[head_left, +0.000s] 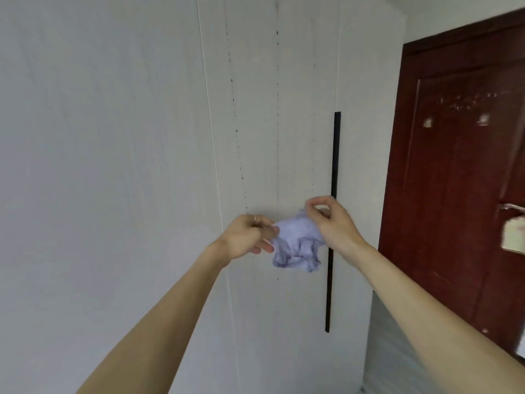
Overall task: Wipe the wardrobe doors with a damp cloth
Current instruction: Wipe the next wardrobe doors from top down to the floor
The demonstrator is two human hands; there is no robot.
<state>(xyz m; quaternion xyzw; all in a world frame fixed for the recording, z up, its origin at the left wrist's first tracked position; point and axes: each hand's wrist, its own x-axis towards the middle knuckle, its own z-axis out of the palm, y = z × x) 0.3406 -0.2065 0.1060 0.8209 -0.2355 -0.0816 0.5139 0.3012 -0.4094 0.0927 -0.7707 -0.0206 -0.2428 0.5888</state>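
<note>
Item: left hand [247, 237], fingers curled, pinching the left edge of the cloth [298, 243]; thin ring [254, 218] on one finger.
Item: right hand [332, 223], thumb and fingers closed on the cloth's upper right corner; the exact grip is partly hidden behind the knuckles.
Item: cloth, pale lilac, crumpled, held in the air between both hands, its lower folds hanging loose. It is just left of the black handle strip [333, 194] and in front of the wardrobe doors [284, 109]; whether it touches them cannot be told.
Item: black handle strip, upright and narrow; the right wrist covers a short part of it.
Item: wardrobe doors, pale panels to either side of the strip, with vertical seams and rows of small dark dots left of it.
Item: room door [460, 166], dark red-brown, right of the strip, cut off by the frame edge. Its gilt marks [468, 100] are too blurred to read.
Item: lever handle [511, 207], far right of the strip, with a pale tag [514, 237] below it; any writing on it is illegible.
Item: floor [397, 351], light, lower right of the strip.
</note>
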